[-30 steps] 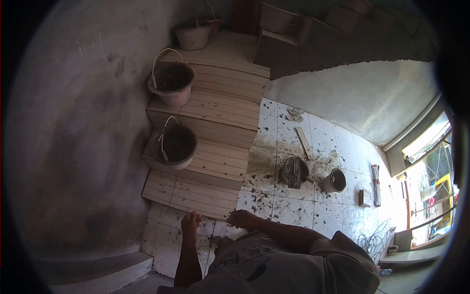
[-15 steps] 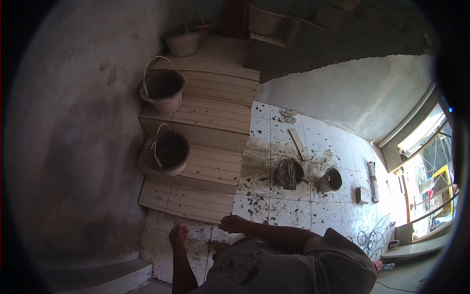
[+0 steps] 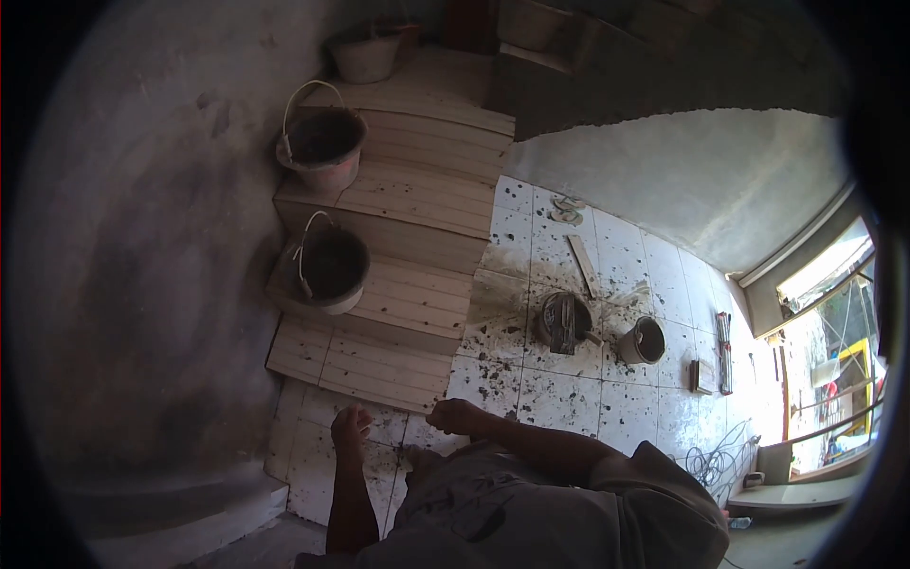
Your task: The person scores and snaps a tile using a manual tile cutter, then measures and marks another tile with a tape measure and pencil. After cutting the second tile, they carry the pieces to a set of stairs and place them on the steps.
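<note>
My left hand (image 3: 351, 427) hangs in front of the lowest stair, its fingers loosely curled and a little apart, with nothing seen in it. To its right, my right hand (image 3: 455, 416) is closed like a fist near the edge of the bottom step, and no object sticks out of it. Neither hand touches anything I can see. On the tiled steps (image 3: 398, 327) ahead stands a bucket with a raised wire handle (image 3: 334, 270). A second, pinkish bucket (image 3: 327, 152) stands a step higher, also with its handle up. Both interiors look dark.
Another bucket (image 3: 366, 59) stands at the stair top. Debris spots the white floor tiles (image 3: 559, 389). On them are a bucket with a dark tool across it (image 3: 564, 322), a plain bucket (image 3: 643, 341), a wooden strip (image 3: 581, 266), sandals (image 3: 567, 209) and tangled cable (image 3: 716, 463).
My view has shifted, so the steps and the buckets on them sit somewhat higher in it. Both hands appear slightly higher too and stay apart.
</note>
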`<state>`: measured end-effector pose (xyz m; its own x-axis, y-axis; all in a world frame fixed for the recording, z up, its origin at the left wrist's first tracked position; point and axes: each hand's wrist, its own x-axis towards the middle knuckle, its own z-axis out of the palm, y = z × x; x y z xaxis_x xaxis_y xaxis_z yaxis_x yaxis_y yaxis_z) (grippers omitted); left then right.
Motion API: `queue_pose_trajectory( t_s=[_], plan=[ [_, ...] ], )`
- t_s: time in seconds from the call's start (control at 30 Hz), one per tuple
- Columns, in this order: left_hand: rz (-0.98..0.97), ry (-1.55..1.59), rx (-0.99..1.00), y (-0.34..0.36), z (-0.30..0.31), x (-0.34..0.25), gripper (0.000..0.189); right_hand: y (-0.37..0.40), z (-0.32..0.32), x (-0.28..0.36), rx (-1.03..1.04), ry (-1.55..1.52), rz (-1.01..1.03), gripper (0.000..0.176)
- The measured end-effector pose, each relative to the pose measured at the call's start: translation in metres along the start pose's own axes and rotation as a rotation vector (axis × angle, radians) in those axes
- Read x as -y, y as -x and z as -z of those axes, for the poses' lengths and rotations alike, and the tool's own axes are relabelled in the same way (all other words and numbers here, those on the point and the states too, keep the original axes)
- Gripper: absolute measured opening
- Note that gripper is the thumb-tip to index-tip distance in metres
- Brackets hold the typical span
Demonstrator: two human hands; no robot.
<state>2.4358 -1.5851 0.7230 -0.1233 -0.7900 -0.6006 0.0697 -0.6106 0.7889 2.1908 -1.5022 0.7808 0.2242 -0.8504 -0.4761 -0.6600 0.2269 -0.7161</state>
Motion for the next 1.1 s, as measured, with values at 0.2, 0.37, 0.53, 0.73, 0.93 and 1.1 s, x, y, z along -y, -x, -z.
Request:
queue_pose_trajectory(
  t_s=[0.2, 0.37, 0.53, 0.73, 0.93, 1.1],
  plan=[
    [0.003, -0.001, -0.05, 0.006, -0.003, -0.001, 0.038, -0.008, -0.015, -0.053, 0.065, -0.038, 0.065, 0.025],
    [-0.001, 0.001, -0.094, 0.02, -0.013, 0.01, 0.034, -0.003, 0.005, -0.039, 0.106, -0.135, -0.042, 0.031],
    [0.068, -0.015, -0.155, 0.039, -0.033, 0.008, 0.033, -0.007, 0.01, -0.071, 0.079, 0.099, 0.262, 0.036],
    [0.072, -0.041, -0.194, 0.037, -0.071, 0.001, 0.03, -0.003, 0.03, -0.104, 0.035, -0.09, 0.215, 0.019],
    [0.001, -0.125, -0.171, 0.032, -0.109, 0.002, 0.031, 0.005, 0.067, -0.134, 0.053, 0.077, 0.244, 0.033],
    [-0.001, -0.121, -0.193, 0.035, -0.119, 0.014, 0.034, 0.002, 0.085, -0.145, -0.011, -0.05, 0.121, 0.018]
  ],
)
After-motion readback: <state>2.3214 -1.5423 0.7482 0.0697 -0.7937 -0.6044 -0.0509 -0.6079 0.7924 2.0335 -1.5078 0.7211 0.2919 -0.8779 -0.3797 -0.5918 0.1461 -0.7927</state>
